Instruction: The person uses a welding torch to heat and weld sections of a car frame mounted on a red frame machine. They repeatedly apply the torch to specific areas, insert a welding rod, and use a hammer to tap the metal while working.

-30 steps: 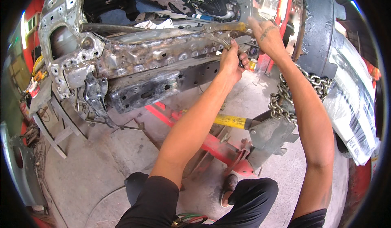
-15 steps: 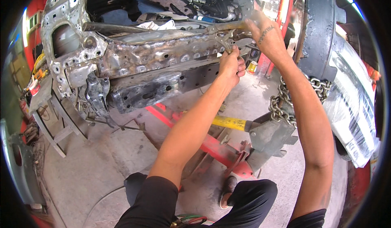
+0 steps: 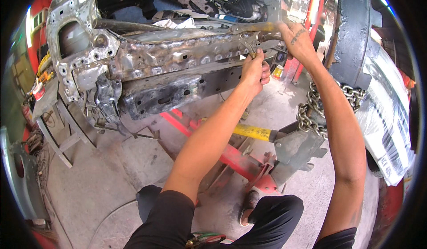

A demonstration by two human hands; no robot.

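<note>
My left hand (image 3: pixel 255 73) is closed around the lower end of metal pliers (image 3: pixel 249 48), which stand up against the upper edge of the bare, rust-stained car sill (image 3: pixel 178 58). To the right and slightly higher, my right hand (image 3: pixel 299 41) has its fingers curled at the end of a hammer-like tool with a yellowish-brown handle (image 3: pixel 262 27). That tool lies level along the top of the sill, its greyish end pointing left. My right fingers partly hide the grip. Dark metal shapes beside the pliers are too crowded to tell apart.
A dark, holed beam (image 3: pixel 178 93) runs below the sill. Heavy chain (image 3: pixel 311 111) wraps a post at right, beside a plastic-wrapped car part (image 3: pixel 384 115). Below are a red frame (image 3: pixel 235 160) and a yellow bar (image 3: pixel 253 132). A metal stand (image 3: pixel 62 138) is at left.
The view has shifted slightly. My right hand, blurred before, is clearer and a little lower and farther right. My left hand stays on the pliers.
</note>
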